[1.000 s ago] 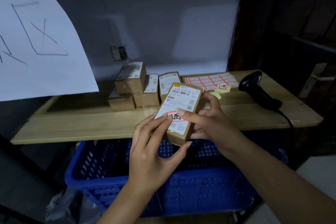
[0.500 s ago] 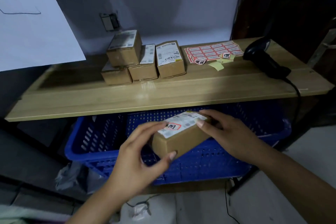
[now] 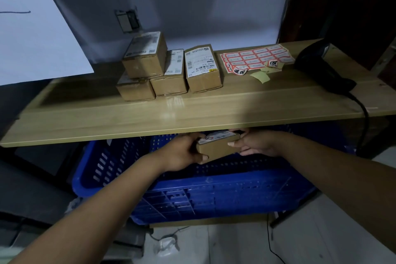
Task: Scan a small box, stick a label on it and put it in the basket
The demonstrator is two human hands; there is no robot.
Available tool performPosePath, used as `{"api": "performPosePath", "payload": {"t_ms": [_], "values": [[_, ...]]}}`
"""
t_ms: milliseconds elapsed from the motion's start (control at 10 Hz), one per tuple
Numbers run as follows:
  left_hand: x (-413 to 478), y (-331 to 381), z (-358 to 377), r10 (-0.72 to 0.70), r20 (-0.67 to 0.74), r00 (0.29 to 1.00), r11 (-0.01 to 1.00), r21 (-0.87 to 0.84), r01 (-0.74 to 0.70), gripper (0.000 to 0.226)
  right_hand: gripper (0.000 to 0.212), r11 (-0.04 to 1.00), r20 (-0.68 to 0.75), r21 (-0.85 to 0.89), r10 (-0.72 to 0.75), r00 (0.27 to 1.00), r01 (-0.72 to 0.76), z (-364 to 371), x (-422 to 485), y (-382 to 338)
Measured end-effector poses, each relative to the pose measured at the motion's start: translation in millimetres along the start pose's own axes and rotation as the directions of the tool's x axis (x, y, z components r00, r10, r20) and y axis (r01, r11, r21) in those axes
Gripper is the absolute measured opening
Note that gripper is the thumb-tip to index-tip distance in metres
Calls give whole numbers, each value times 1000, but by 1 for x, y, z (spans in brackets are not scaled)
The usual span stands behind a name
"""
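— Hands first: what are they doing?

— Both are gripping the small box [image 3: 216, 148]. The left hand [image 3: 182, 154] is wrapping around its left end, thumb curled under the lower edge; the right hand [image 3: 255, 146] is clamping the right end, fingers pressing against the side. The box is hanging just under the front edge of the wooden shelf [image 3: 150, 118], over the open blue basket [image 3: 192, 186], and I cannot tell whether it is touching the basket's inside. A label [image 3: 205, 138] with a red border is sitting on its top face.

— What is crowding the shelf?

— Four other boxes [image 3: 169, 70] are sitting toward the back of the shelf, left of its middle, one stacked on another. To their right a sheet of red labels [image 3: 257, 57] is lying flat with loose peeled scraps beside it. At the shelf's right end a black scanner [image 3: 321, 68] is resting, its cord [image 3: 364, 118] dropping over the front edge. A big white paper [image 3: 32, 28] is hanging over the shelf's left end.

— Anything standing in the way?

— The shelf's front edge is overhanging the basket's far half and hiding the top of the box and the fingertips. The near half of the basket is lying open below the shelf, and the front strip of the shelf top is bare.
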State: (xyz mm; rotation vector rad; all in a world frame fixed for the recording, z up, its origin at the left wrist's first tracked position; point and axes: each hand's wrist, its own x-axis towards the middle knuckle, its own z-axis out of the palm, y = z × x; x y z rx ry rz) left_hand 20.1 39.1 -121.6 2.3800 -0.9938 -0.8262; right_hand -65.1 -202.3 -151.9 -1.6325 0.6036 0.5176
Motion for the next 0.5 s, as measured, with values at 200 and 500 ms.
{"api": "performPosePath", "payload": {"t_ms": [200, 500], "values": [[45, -17, 5, -62, 35, 997, 980, 191, 55, 65, 59, 996, -14, -86, 17, 1000, -18, -2, 28, -1], [28, -5, 1, -85, 117, 990, 991, 117, 72, 71, 67, 762, 18, -646, -44, 999, 45, -10, 10, 5]]}}
